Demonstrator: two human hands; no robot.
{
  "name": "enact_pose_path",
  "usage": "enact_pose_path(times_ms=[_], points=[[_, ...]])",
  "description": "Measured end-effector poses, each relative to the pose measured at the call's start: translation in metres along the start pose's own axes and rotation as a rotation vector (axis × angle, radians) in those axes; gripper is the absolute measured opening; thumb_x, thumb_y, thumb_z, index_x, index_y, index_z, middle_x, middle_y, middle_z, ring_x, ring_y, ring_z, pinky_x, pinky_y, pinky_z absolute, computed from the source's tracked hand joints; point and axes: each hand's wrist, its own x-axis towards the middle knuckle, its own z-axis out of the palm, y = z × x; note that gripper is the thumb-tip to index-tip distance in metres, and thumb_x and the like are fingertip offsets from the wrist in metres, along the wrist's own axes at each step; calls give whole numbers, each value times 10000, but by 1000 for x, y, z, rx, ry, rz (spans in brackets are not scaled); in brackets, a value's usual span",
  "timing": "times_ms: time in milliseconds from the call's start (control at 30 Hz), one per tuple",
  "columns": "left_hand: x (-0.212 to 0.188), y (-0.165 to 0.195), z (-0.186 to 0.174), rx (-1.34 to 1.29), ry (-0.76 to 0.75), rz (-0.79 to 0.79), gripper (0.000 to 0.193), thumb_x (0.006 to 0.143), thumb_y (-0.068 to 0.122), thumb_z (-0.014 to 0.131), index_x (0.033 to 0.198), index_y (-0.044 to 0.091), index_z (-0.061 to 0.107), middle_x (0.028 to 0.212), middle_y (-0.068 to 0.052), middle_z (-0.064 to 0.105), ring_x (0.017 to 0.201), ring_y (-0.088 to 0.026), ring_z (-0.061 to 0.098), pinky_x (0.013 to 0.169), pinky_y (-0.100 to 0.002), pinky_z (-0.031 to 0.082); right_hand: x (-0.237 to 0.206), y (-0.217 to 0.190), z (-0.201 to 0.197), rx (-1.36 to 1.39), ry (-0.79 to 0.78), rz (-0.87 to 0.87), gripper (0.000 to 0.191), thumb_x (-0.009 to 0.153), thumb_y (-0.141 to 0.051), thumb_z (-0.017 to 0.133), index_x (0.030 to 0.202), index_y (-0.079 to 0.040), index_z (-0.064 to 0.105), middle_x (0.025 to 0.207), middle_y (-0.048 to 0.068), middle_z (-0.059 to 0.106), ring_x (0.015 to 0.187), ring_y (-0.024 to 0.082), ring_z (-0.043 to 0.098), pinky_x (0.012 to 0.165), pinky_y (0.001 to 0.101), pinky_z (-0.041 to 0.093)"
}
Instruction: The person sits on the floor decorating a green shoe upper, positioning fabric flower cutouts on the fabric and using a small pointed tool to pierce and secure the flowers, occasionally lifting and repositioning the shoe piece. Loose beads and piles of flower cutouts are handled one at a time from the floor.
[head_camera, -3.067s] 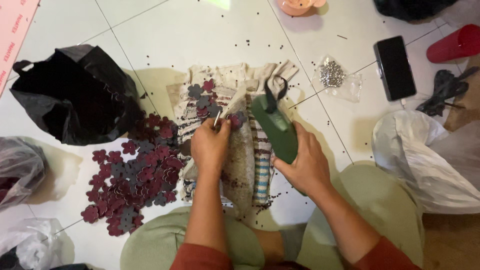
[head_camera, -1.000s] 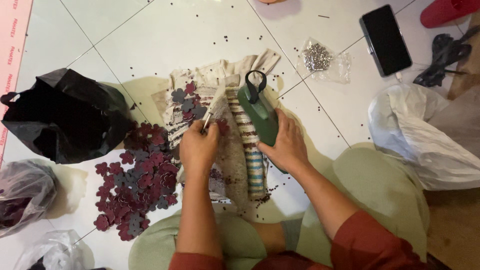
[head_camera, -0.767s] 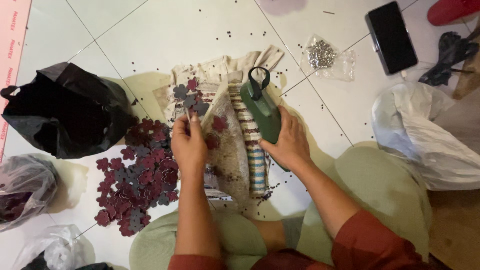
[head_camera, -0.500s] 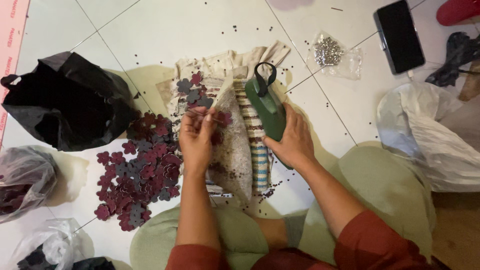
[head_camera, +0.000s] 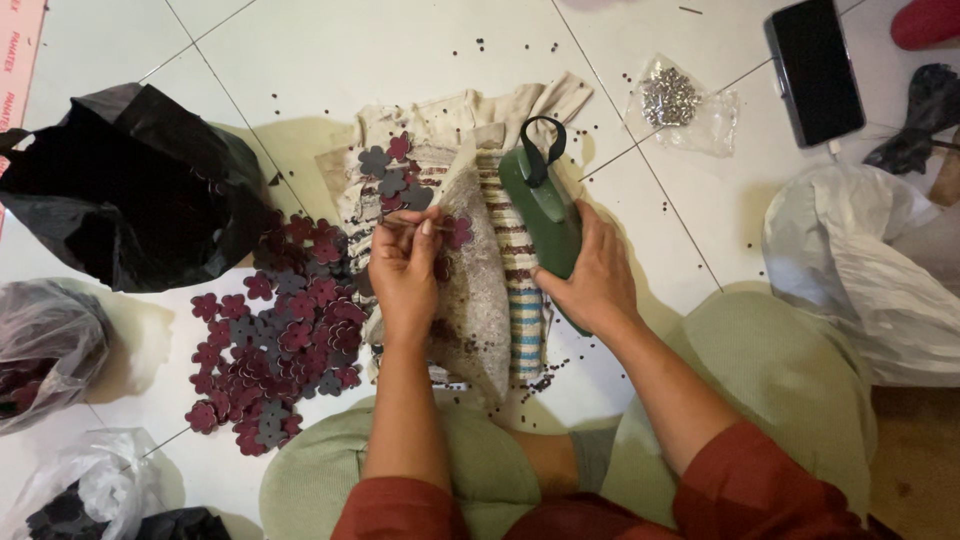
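The left hand (head_camera: 403, 268) has moved off the small pile onto the cloth pad (head_camera: 478, 290), fingers pinching a thin pin beside a maroon flower cutout (head_camera: 459, 231), while the right hand (head_camera: 597, 283) keeps gripping the green punch tool (head_camera: 543, 212).

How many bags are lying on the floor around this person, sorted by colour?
Black bag: 1
Clear bags, namely the one at left, the one at bottom left and the small bag of metal bits: 3
White bag: 1
Total: 5
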Motion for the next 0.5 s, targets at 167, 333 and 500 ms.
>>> enact_pose_path(times_ms=[167, 333, 500], points=[[-2, 8, 8, 33, 4, 14, 97, 1043, -7, 585, 1122, 49, 576, 1185, -103, 721, 1134, -153, 693, 992, -293, 572, 0, -1, -1, -4, -37, 27, 1086, 715, -382, 834, 1571, -94, 229, 1451, 222, 407, 1356, 407, 405, 1115, 487, 353], [-9, 35, 24, 517, -22, 142, 73, 1035, 10, 630, 1097, 48, 623, 1065, -90, 758, 1008, -137, 722, 904, -309, 563, 0, 2, 2, 1, -13, 25, 1087, 707, -381, 842, 1565, -97, 239, 1469, 211, 411, 1364, 403, 406, 1122, 485, 354], [-16, 58, 37, 931, -65, 244, 106, 1003, 100, 642, 1107, 107, 653, 1006, -112, 771, 896, -264, 775, 724, -382, 585, -2, 1, 0, 5, 18, -27, 1083, 711, -374, 843, 1563, -75, 246, 1464, 225, 416, 1361, 410, 410, 1129, 488, 353]])
